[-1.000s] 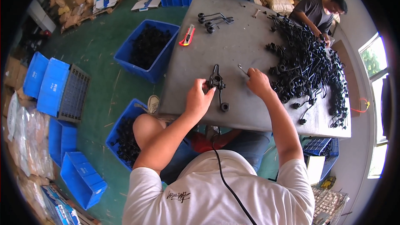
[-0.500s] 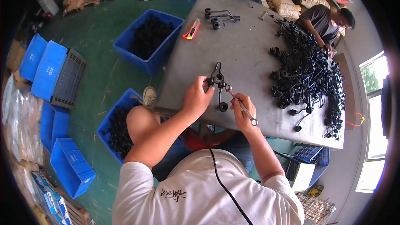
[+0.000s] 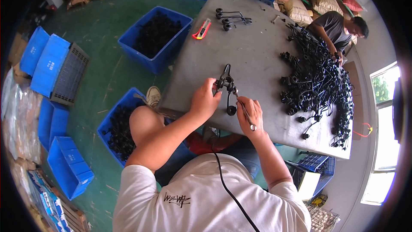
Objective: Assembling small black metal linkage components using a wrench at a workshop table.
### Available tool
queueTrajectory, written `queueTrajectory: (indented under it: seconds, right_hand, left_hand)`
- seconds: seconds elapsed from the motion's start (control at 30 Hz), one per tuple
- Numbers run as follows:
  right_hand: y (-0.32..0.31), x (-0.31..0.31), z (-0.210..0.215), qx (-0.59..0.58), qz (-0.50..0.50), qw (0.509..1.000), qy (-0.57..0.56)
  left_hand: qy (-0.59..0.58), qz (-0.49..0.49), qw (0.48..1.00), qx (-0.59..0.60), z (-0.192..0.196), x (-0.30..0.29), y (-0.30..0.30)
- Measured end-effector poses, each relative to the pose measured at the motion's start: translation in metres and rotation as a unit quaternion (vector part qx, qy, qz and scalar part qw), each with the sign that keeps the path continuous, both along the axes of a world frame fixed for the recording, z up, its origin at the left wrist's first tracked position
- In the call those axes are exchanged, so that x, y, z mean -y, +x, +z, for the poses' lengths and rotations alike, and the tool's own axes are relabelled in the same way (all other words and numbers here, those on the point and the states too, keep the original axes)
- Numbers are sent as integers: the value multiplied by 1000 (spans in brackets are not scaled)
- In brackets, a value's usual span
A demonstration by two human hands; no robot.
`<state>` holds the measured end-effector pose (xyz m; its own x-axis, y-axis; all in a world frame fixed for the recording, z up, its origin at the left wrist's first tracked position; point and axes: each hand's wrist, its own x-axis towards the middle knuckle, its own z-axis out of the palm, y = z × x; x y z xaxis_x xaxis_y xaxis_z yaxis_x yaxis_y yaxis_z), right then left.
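Observation:
My left hand (image 3: 206,99) is closed on a black metal linkage part (image 3: 226,80) with a looped end and round bushings, held above the near left part of the table. A rod with a round end (image 3: 232,110) hangs down from that part. In my right hand (image 3: 251,114) is a silver wrench (image 3: 246,114), gripped along its shaft. The wrench's far end meets the right side of the part, near a small bolt or nut too small to make out. Its other end points back toward my wrist.
The grey table (image 3: 253,60) carries a heap of black rods (image 3: 317,77) on the right, several similar parts (image 3: 234,18) at the far left, and a red utility knife (image 3: 201,29). Blue bins (image 3: 156,62) of black pieces stand left. Two people work at the far side.
My right hand has turned the wrench slightly, so its near end has swung left. My left hand keeps its hold on the linkage part. The whole view has shifted a little.

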<state>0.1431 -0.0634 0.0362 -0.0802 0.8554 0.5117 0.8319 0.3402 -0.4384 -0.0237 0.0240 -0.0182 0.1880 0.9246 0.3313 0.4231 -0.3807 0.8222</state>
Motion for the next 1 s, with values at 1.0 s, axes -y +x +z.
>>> queueTrajectory:
  seconds: [1.0]
  right_hand:
    - [193, 36, -7, 45, -363, 924, 113]
  left_hand:
    - [-79, 177, 963, 187, 53, -33, -187]
